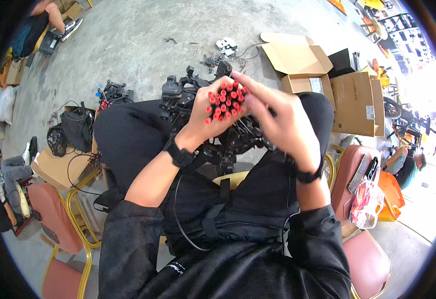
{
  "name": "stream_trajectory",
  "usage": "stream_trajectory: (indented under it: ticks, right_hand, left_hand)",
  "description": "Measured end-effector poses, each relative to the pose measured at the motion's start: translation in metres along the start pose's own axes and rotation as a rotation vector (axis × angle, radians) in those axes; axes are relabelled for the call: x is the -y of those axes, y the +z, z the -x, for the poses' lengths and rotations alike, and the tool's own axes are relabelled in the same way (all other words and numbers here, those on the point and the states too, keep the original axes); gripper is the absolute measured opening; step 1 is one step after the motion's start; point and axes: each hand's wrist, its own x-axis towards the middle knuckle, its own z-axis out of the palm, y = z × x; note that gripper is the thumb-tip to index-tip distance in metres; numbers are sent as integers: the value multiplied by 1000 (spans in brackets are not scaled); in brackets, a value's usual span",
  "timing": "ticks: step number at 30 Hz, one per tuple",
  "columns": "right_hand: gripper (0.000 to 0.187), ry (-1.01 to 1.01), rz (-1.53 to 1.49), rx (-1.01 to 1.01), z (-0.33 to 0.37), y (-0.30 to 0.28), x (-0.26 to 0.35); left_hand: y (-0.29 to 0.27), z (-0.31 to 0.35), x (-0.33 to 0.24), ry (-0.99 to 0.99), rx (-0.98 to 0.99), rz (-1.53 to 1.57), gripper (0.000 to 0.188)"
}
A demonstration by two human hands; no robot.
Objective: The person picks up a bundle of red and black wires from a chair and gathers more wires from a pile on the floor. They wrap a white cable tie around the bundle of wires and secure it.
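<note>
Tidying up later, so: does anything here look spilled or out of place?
Yes: small black parts lie scattered loose on the concrete floor beside an open cardboard box. The red-capped bundle sits tidy in the left hand.

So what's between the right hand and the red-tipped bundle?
Nothing: in the head view the right hand has its fingertips directly on the red-tipped bundle, which the left hand grips.

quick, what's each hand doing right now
Left hand: closed around a bundle of red-tipped pieces.
Right hand: fingers reach onto the bundle; grip cannot be told.
</note>
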Motion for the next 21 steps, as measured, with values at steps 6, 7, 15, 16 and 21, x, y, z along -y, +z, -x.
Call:
stream_trajectory:
  ticks: [6,7,15,16,21]
  right_hand:
    - [33,462,-427,446,-33,22,-115]
    - [33,492,-436,463,-35,33,-129]
    - [35,1026,-1248,34,13,136,-241]
    - [34,1027,-1304,-38,16,147,-247]
    - [31,1085,-1441,-242,26,193,-269]
  left_hand:
    - [43,7,92,-139,-64,75,21]
    - [50,9,109,-146,-78,74,17]
    - [86,30,236,-249,93,-64,20]
    - [91,33,246,-269,98,-66,20]
    - [106,49,281,-454,14,-52,22]
